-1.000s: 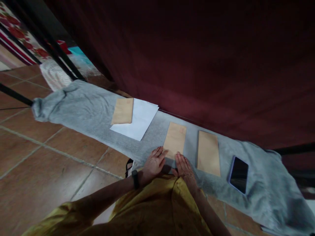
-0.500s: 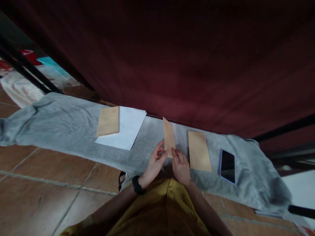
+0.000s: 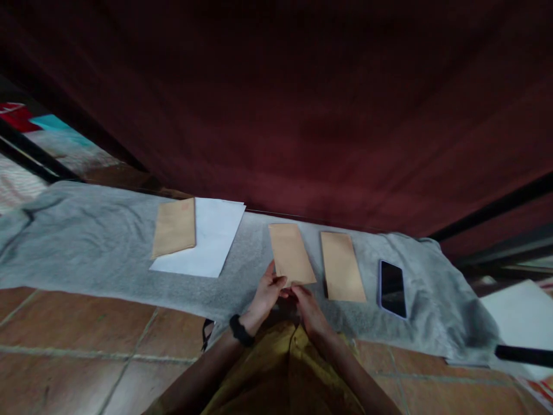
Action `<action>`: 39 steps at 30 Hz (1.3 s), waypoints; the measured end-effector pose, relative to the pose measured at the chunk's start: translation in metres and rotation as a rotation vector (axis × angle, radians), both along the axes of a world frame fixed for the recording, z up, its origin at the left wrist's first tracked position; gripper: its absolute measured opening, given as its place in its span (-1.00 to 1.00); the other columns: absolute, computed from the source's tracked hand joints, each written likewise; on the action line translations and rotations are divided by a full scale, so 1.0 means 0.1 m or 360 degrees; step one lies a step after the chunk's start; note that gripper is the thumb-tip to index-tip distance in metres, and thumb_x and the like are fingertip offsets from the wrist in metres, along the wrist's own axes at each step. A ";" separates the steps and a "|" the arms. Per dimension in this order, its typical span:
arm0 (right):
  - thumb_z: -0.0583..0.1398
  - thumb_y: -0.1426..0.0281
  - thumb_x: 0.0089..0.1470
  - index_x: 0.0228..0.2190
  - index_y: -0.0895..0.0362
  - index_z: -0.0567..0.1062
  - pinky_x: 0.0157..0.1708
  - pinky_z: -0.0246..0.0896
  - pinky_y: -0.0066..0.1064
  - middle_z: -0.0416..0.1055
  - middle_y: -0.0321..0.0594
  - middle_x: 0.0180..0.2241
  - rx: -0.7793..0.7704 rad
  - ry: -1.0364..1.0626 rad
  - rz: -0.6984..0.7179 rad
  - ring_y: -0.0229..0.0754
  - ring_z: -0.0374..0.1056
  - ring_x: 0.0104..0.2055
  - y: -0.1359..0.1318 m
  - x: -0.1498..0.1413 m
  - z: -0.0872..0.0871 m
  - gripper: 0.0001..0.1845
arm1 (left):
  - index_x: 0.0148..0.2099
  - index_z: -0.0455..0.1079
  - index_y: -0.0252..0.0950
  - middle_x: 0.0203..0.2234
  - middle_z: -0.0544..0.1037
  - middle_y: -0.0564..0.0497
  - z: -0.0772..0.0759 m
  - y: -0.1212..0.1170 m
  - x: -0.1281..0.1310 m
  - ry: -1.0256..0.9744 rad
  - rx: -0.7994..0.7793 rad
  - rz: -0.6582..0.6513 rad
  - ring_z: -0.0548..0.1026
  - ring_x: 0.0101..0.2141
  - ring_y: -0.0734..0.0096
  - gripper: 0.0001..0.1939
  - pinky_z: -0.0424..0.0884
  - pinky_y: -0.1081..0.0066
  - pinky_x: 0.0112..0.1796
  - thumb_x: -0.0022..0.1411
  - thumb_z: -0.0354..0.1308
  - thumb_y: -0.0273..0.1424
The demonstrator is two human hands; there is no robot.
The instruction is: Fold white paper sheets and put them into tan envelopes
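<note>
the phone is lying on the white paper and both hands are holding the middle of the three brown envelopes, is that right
Not quite: the head view shows the phone lying on the grey cloth, not on the white paper. The left hand and right hand do hold the middle brown envelope.

Brown envelope [image 3: 292, 252]: oblong, broad face toward my camera
Near edge: held in my left hand [image 3: 264, 295] and right hand [image 3: 309, 306]
Far end: slanting leftward over grey cloth [image 3: 254, 248]

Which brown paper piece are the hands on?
The middle piece: left hand and right hand meet at its near edge. The left piece overlaps white paper; the right piece lies beside the phone; both untouched.
</note>
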State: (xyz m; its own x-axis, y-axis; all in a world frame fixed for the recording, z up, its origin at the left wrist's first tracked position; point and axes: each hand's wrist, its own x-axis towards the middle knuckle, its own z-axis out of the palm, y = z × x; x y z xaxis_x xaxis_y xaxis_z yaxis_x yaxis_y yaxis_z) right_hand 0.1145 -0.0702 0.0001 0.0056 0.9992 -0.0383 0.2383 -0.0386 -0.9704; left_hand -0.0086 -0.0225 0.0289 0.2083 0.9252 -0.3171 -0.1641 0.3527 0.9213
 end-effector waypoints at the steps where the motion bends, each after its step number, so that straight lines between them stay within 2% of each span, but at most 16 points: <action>1: -0.09 0.06 0.39 -0.20 0.10 0.64 -0.36 0.51 -0.31 0.65 -0.16 -0.33 -0.0045 -0.0034 0.0069 -0.10 0.59 -0.34 -0.03 0.05 0.00 -0.40 | 0.36 0.15 -0.28 -0.28 0.63 0.00 -0.04 0.03 -0.05 0.0095 0.0018 -0.0021 0.52 -0.48 0.43 -0.25 0.42 0.50 -0.53 0.16 0.25 -0.32; 3: -0.06 0.09 0.39 -0.24 0.10 0.66 -0.38 0.50 -0.32 0.65 -0.17 -0.35 -0.0113 -0.0073 0.0136 -0.11 0.57 -0.38 -0.09 0.16 0.01 -0.43 | 0.38 0.13 -0.31 -0.41 0.59 0.09 -0.13 0.06 -0.15 0.0316 0.0105 -0.0049 0.44 -0.57 0.47 -0.28 0.38 0.49 -0.56 0.19 0.17 -0.36; 4: -0.05 0.12 0.40 -0.21 0.09 0.66 -0.32 0.52 -0.30 0.65 -0.15 -0.31 -0.0072 -0.0162 0.0143 -0.11 0.58 -0.33 -0.12 0.22 0.03 -0.45 | 0.39 0.10 -0.31 -0.46 0.56 0.11 -0.18 0.06 -0.20 0.0439 0.0169 -0.0060 0.41 -0.59 0.46 -0.29 0.39 0.47 -0.55 0.22 0.13 -0.38; 5: -0.04 0.16 0.40 -0.12 0.08 0.64 -0.17 0.53 -0.25 0.65 -0.12 -0.18 0.0039 -0.0300 0.0132 -0.08 0.58 -0.19 -0.15 0.28 0.04 -0.50 | 0.41 0.08 -0.31 -0.47 0.55 0.12 -0.22 0.05 -0.25 0.0569 0.0245 -0.0065 0.42 -0.59 0.44 -0.29 0.41 0.45 -0.52 0.24 0.10 -0.39; 7: 0.00 0.25 0.40 0.14 0.08 0.50 0.19 0.34 -0.11 0.49 -0.07 0.15 0.0357 -0.0688 0.0185 -0.03 0.42 0.18 -0.19 0.37 0.04 -0.56 | 0.43 0.06 -0.27 -0.34 0.59 0.04 -0.29 0.00 -0.32 0.0843 0.0432 -0.0056 0.51 -0.47 0.37 -0.31 0.50 0.37 -0.38 0.28 0.07 -0.41; 9: 0.05 0.32 0.38 0.30 0.07 0.31 0.36 0.09 -0.03 0.27 -0.11 0.33 0.0614 -0.1101 0.0312 -0.03 0.20 0.35 -0.21 0.43 0.01 -0.49 | 0.43 0.07 -0.24 -0.12 0.59 -0.08 -0.32 -0.06 -0.36 0.1164 0.0640 -0.0061 0.58 -0.26 0.26 -0.34 0.54 0.26 -0.18 0.32 0.04 -0.43; 12: 0.12 0.31 0.36 0.38 0.08 0.16 0.40 -0.01 -0.05 0.17 -0.13 0.38 0.0782 -0.1529 0.0409 -0.05 0.16 0.38 -0.22 0.45 -0.09 -0.38 | 0.44 0.11 -0.20 0.09 0.49 -0.20 -0.31 -0.11 -0.37 0.1692 0.0993 -0.0146 0.52 0.03 0.08 -0.41 0.46 0.08 0.04 0.39 -0.02 -0.42; 15: 0.14 0.27 0.36 0.40 0.09 0.09 0.41 -0.04 -0.07 0.12 -0.14 0.39 0.0828 -0.1668 0.0411 -0.06 0.14 0.38 -0.22 0.45 -0.17 -0.32 | 0.44 0.09 -0.23 0.31 0.31 -0.23 -0.33 -0.01 -0.29 0.2009 0.1388 -0.0290 0.29 0.29 -0.01 -0.44 0.30 -0.02 0.21 0.46 -0.07 -0.36; 17: 0.12 0.27 0.37 0.39 0.09 0.10 0.41 -0.03 -0.08 0.14 -0.15 0.39 0.0830 -0.1666 0.0399 -0.06 0.15 0.38 -0.21 0.45 -0.18 -0.34 | 0.46 0.06 -0.30 0.40 0.18 -0.23 -0.38 0.16 -0.18 0.2083 0.1582 -0.0442 0.12 0.38 0.02 -0.43 0.16 -0.03 0.29 0.48 -0.09 -0.31; 19: 0.10 0.28 0.38 0.38 0.09 0.13 0.40 -0.03 -0.08 0.17 -0.16 0.37 0.0822 -0.1634 0.0391 -0.07 0.17 0.37 -0.21 0.45 -0.19 -0.38 | 0.45 0.05 -0.39 0.41 0.15 -0.26 -0.43 0.39 -0.06 0.2127 0.1657 -0.0570 0.07 0.41 0.05 -0.41 0.08 0.00 0.33 0.49 -0.11 -0.25; 24: 0.10 0.30 0.39 0.33 0.08 0.25 0.38 0.05 -0.08 0.25 -0.17 0.33 0.0780 -0.1530 0.0373 -0.11 0.21 0.35 -0.21 0.45 -0.17 -0.46 | 0.46 0.03 -0.41 0.42 0.12 -0.21 -0.45 1.05 0.25 0.2166 0.1649 -0.0721 0.03 0.42 0.15 -0.37 -0.04 0.04 0.37 0.52 -0.23 -0.16; 28: 0.07 0.34 0.39 0.28 0.07 0.30 0.36 0.11 -0.04 0.31 -0.16 0.30 0.0758 -0.1421 0.0351 -0.10 0.24 0.33 -0.21 0.45 -0.14 -0.52 | 0.47 0.04 -0.38 0.42 0.13 -0.18 -0.43 1.38 0.40 0.2176 0.1602 -0.0769 0.02 0.42 0.19 -0.36 -0.09 0.06 0.38 0.52 -0.29 -0.15; 32: 0.01 0.40 0.40 0.23 0.07 0.37 0.33 0.16 -0.03 0.37 -0.17 0.26 0.0757 -0.1291 0.0336 -0.12 0.30 0.29 -0.21 0.47 -0.11 -0.57 | 0.47 0.02 -0.40 0.42 0.12 -0.19 -0.48 1.40 0.39 0.2144 0.1704 -0.0866 0.00 0.43 0.20 -0.35 -0.11 0.09 0.39 0.52 -0.29 -0.14; 35: 0.00 0.43 0.39 0.20 0.07 0.39 0.31 0.19 -0.01 0.41 -0.16 0.23 0.0742 -0.1244 0.0362 -0.11 0.32 0.27 -0.21 0.49 -0.09 -0.58 | 0.47 0.01 -0.40 0.43 0.11 -0.20 -0.51 1.26 0.32 0.2066 0.1830 -0.0985 0.01 0.43 0.24 -0.35 -0.11 0.14 0.39 0.53 -0.29 -0.12; 39: 0.00 0.44 0.39 0.18 0.08 0.40 0.29 0.20 0.00 0.45 -0.14 0.19 0.0740 -0.1179 0.0363 -0.11 0.34 0.23 -0.22 0.52 -0.10 -0.60 | 0.47 -0.01 -0.40 0.44 0.08 -0.19 -0.52 0.98 0.22 0.1985 0.1935 -0.1030 -0.02 0.43 0.26 -0.35 -0.13 0.16 0.39 0.53 -0.26 -0.12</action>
